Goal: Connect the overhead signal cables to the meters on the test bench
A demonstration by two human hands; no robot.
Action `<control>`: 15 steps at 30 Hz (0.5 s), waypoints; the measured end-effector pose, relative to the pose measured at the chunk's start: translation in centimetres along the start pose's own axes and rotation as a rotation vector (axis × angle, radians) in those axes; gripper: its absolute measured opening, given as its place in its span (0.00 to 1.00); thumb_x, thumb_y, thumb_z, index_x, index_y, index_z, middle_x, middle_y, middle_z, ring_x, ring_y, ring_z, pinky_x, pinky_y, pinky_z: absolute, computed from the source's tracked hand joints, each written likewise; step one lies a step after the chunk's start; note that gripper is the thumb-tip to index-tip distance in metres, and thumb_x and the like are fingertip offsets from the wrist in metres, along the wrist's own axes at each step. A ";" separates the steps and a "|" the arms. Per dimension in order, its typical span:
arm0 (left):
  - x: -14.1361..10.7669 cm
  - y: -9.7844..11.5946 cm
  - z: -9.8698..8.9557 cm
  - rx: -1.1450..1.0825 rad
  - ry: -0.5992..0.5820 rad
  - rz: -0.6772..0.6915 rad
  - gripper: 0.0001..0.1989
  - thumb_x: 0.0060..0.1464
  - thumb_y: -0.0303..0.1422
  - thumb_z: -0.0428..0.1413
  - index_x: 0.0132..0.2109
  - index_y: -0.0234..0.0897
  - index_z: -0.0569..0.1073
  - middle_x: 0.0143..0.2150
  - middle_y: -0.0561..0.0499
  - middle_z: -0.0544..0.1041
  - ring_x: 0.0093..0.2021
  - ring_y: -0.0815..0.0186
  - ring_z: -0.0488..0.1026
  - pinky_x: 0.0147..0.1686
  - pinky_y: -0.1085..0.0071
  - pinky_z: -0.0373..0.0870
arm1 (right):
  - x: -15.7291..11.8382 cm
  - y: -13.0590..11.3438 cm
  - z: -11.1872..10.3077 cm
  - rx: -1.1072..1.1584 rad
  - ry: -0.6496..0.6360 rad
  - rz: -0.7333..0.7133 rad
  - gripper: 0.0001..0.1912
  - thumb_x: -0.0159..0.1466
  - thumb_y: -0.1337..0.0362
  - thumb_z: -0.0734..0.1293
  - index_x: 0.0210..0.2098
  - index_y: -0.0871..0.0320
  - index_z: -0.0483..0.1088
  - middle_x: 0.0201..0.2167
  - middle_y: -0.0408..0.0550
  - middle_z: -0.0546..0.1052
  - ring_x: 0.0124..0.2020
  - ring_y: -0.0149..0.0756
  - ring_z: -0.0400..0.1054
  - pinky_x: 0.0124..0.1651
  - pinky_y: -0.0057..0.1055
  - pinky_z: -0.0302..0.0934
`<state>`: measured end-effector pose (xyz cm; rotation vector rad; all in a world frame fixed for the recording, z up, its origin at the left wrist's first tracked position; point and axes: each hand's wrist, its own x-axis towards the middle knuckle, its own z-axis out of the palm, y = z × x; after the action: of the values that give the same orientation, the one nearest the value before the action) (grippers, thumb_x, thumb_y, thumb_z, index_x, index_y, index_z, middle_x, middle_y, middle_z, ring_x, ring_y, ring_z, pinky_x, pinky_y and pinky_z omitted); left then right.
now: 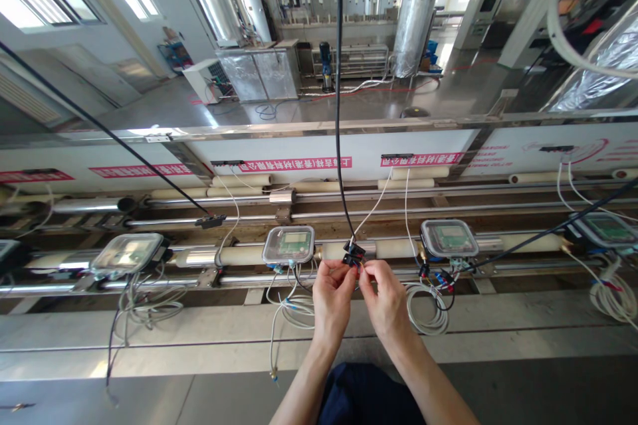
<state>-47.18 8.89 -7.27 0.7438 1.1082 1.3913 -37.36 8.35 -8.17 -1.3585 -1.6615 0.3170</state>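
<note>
A small black wire connector point(353, 251) sits at my fingertips, at the lower end of a black cable point(339, 113) that hangs from above. A thin white cable point(373, 204) also runs to it. My left hand point(333, 293) is closed in a pinch at the connector's lower left side. Close beside it, my right hand point(385, 295) pinches thin coloured wires at the connector's lower edge; a bit of red shows there. The fingertips cover the wire ends. Just left of my hands is a meter with a clear cover point(288, 245).
Other clear-covered meters point(449, 238) line the pipe on both sides, with coiled grey cables point(427, 309) below. A second black cable point(100, 126) slants down at left, ending in a connector point(210, 221). Metal rails point(239, 218) run behind; a metal ledge point(214, 332) lies in front.
</note>
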 end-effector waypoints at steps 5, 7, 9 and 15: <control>-0.1 0.0 -0.1 0.046 0.006 0.010 0.15 0.48 0.32 0.61 0.36 0.38 0.61 0.31 0.51 0.78 0.34 0.63 0.76 0.33 0.73 0.68 | -0.1 0.1 0.1 -0.023 -0.055 -0.029 0.07 0.65 0.70 0.56 0.34 0.55 0.64 0.34 0.49 0.73 0.35 0.34 0.70 0.38 0.30 0.64; -0.1 0.1 -0.1 0.048 0.005 0.012 0.15 0.48 0.32 0.61 0.36 0.38 0.61 0.31 0.51 0.78 0.34 0.62 0.76 0.33 0.73 0.67 | -0.1 0.2 0.1 0.000 -0.061 -0.019 0.08 0.65 0.70 0.56 0.34 0.55 0.64 0.33 0.48 0.73 0.35 0.33 0.70 0.38 0.30 0.64; -0.1 0.1 0.0 0.049 0.002 0.016 0.15 0.48 0.32 0.61 0.36 0.38 0.60 0.30 0.51 0.78 0.34 0.63 0.75 0.33 0.73 0.67 | 0.0 0.2 0.1 0.032 -0.060 0.001 0.08 0.65 0.69 0.56 0.33 0.55 0.64 0.32 0.47 0.73 0.33 0.32 0.69 0.37 0.29 0.64; 0.5 -1.0 -0.5 0.108 -0.002 0.010 0.14 0.49 0.32 0.59 0.38 0.38 0.61 0.31 0.52 0.77 0.34 0.64 0.75 0.32 0.74 0.66 | -0.1 0.6 -0.1 0.129 -0.071 0.131 0.07 0.64 0.66 0.58 0.32 0.56 0.66 0.28 0.46 0.74 0.28 0.31 0.69 0.32 0.27 0.63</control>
<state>-47.32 9.22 -8.44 0.8292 1.1867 1.3465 -36.92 8.42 -8.55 -1.3749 -1.5843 0.5460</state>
